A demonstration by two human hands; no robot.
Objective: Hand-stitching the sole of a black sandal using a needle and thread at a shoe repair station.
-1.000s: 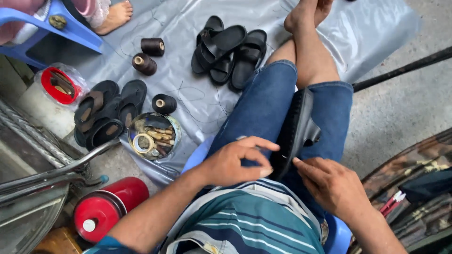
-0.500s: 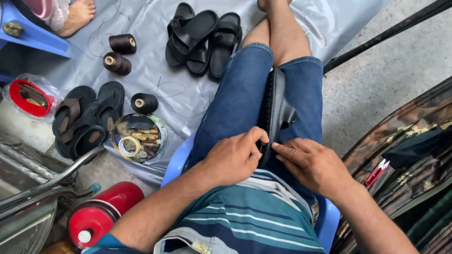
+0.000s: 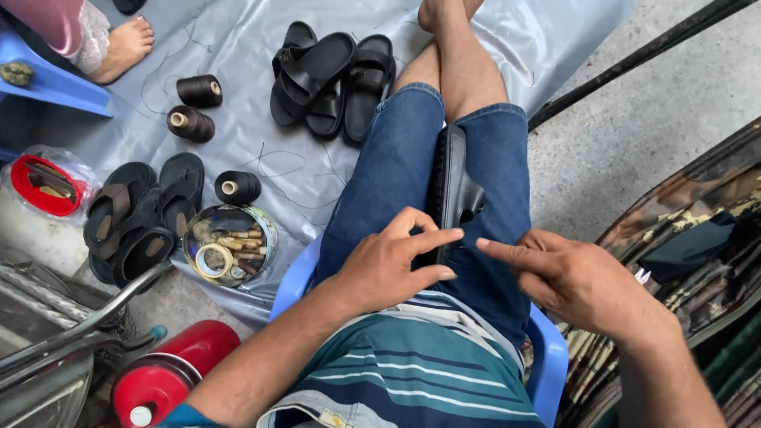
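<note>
Black sandal (image 3: 452, 186) stands on edge between the knees; left hand (image 3: 388, 265) grips its near end, right hand (image 3: 575, 277) open, forefinger pointing beside it.

So the black sandal (image 3: 453, 178) wedged between the knees looks like matt rubber or foam with a smoother, faintly shiny strap, same deal with the pile of black sandals (image 3: 333, 79) further out. They sit on a grey plastic sheet (image 3: 261, 150), slick and a bit glossy, creased all over. Shorts (image 3: 396, 174) are plain blue denim, rough weave, and the shirt (image 3: 404, 372) is soft striped knit cloth. Thread spools (image 3: 198, 91) are dark, tightly wound, slightly sheeny. The round tin (image 3: 230, 244) is dull, worn metal. The stool (image 3: 551, 364) is smooth blue plastic, the red canister (image 3: 170, 376) glossy, and the ground (image 3: 618, 135) bare rough concrete.
</note>
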